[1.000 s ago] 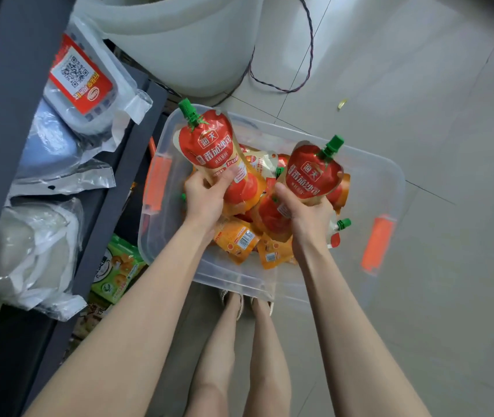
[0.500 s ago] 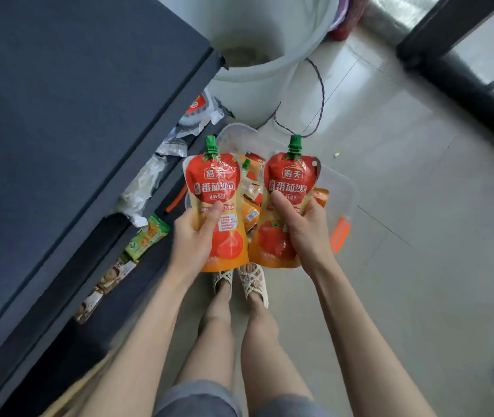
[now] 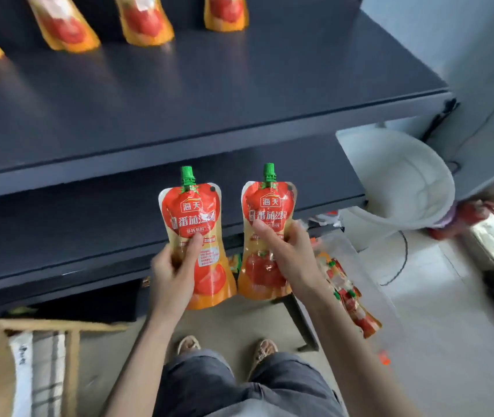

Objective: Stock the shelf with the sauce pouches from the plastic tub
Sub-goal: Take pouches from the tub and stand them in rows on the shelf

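- Gripping a sauce pouch [image 3: 193, 212] upright at frame centre, the left hand [image 3: 173, 275] lays its thumb across the label.
- The right hand [image 3: 292, 254] holds a second pouch [image 3: 268, 206] just beside it.
- Four stocked pouches [image 3: 146, 22] stand on the dark shelf [image 3: 209, 94], along the top of the frame.
- The plastic tub [image 3: 369, 284] sits at lower right.

This looks like a small shop or its stockroom. Dark metal shelving [image 3: 239, 85] stands in tiers, with a row of identical pouches [image 3: 146, 22] faced out along the far top shelf. More pouches lie in a clear tub [image 3: 360, 260] on the pale tiled floor [image 3: 465, 341] to the right, near a white bucket [image 3: 405, 182].
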The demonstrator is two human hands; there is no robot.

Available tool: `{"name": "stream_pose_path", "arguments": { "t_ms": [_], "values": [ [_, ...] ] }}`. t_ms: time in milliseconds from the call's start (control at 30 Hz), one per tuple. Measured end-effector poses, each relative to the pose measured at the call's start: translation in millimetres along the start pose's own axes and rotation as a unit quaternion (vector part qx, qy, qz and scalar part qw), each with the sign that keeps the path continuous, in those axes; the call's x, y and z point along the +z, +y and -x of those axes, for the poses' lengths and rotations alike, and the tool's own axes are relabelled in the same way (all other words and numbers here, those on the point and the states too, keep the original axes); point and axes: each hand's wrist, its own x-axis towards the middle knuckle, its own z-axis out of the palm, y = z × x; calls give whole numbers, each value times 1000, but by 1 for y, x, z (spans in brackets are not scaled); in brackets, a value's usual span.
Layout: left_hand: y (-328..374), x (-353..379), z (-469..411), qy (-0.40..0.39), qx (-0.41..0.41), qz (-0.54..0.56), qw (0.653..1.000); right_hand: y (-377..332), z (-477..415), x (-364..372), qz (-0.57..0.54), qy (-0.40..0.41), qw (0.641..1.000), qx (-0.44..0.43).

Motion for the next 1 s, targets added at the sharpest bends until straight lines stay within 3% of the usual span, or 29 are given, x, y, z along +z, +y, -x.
{"name": "stream_pose_path", "arguments": {
  "t_ms": [300,633,1000],
  "values": [
    [65,-141,-22,85,107,73,988,-75,-6,153,35,-100,989,-108],
    [107,-276,-113,82,181,70,978,-119,-37,308,4,-87,983,-159],
    [140,-326,-243,70,210,36,974,-158,-131,384,-20,-64,979,-192]
  ]
}}
